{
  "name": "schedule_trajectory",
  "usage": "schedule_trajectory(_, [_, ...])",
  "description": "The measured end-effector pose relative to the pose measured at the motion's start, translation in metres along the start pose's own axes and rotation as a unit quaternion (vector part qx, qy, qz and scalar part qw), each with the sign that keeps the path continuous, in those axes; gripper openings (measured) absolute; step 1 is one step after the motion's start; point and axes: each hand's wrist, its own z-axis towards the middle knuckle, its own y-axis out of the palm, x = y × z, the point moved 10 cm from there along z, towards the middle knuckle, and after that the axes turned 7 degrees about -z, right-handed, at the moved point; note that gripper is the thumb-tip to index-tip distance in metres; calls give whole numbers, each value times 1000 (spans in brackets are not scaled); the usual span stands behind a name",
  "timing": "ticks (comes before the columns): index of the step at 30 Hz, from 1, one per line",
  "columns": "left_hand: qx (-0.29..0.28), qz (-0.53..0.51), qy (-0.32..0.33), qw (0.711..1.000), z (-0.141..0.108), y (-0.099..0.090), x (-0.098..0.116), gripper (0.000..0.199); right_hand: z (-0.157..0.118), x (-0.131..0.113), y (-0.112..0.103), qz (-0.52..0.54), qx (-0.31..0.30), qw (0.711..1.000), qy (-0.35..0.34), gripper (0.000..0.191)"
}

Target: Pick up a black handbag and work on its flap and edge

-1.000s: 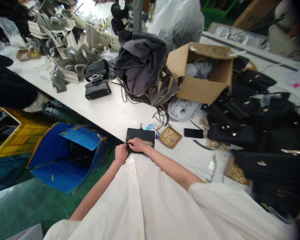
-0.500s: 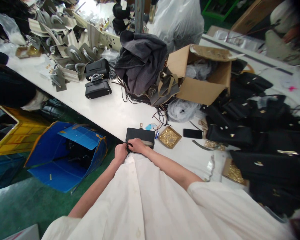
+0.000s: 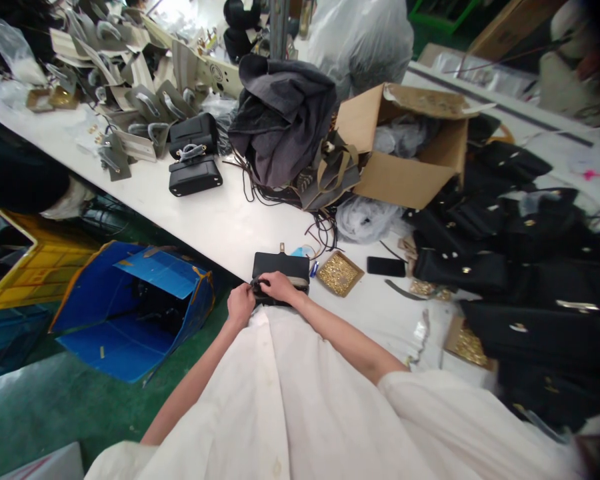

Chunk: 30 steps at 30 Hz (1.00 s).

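A small black handbag point(image 3: 281, 263) lies at the table's front edge, right against my white shirt, its flap turned back and a metal clasp tab sticking up at the far side. My left hand point(image 3: 241, 305) is closed at the bag's left end, fingers pinched on its edge. From the other side my right hand point(image 3: 279, 287) reaches across the bag, its thumb and fingertips closed on the same corner. Whatever small part sits between the fingertips is too small to make out. Just right of the bag stands a shallow box of gold-coloured hardware point(image 3: 339, 274).
A phone point(image 3: 386, 267) and several black bags point(image 3: 460, 270) lie to the right. Behind are an open cardboard box point(image 3: 405, 177), dark cloth point(image 3: 283, 113) and two black bags point(image 3: 196, 175). A blue bin point(image 3: 105, 333) stands on the floor at left, beside a yellow crate point(image 3: 55, 267).
My right hand has lifted slightly and shifted a little over the bag's corner. The left hand stays at the bag's left end. The camera view has moved slightly.
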Motion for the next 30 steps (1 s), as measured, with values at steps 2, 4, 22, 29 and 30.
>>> schedule_trajectory(2, [3,-8,-1,1000,4,-1,2,24,1,3,-2,27,4,1000,-5,28])
schedule_trajectory(4, [4,-16,2,1000,6,-2,5,22,1,6,-2,50,5,999,-12,30])
schedule_trajectory(22, [40,-66,75,994,3,-13,33,20,2,0,3,140,-27,988,-68,39])
schedule_trajectory(29, [35,-65,79,994,5,-14,32,19,-1,-2,-1,166,-18,984,-68,34])
schedule_trajectory(30, [35,-64,82,994,5,-14,32,20,-1,-1,-1,168,-14,984,-63,34])
